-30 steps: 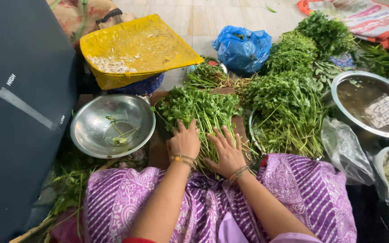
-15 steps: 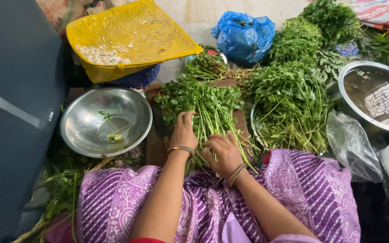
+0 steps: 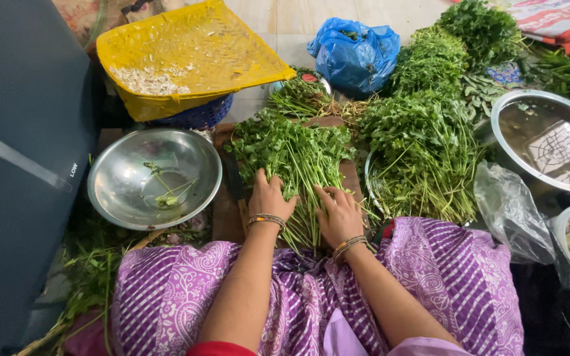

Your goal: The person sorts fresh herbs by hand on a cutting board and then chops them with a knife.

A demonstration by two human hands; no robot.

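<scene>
A bunch of green leafy herbs (image 3: 285,148) lies on a wooden board (image 3: 224,217) in front of my lap, stems toward me. My left hand (image 3: 268,198) rests flat on the left side of the stems, fingers together. My right hand (image 3: 339,212) presses the right side of the stems, fingers spread. Both wrists carry bangles. Neither hand lifts anything.
A steel bowl (image 3: 120,198) with a few stems sits left of the board. A yellow woven tray (image 3: 186,56) is behind it, a blue plastic bag (image 3: 354,56) beyond. More herb piles (image 3: 423,142) lie right. Another steel bowl (image 3: 549,142) and a clear bag (image 3: 509,211) are far right.
My hands have stayed on the herb stems, shifting slightly as they gather the bunch together. My view has tilted and moved a little closer.
</scene>
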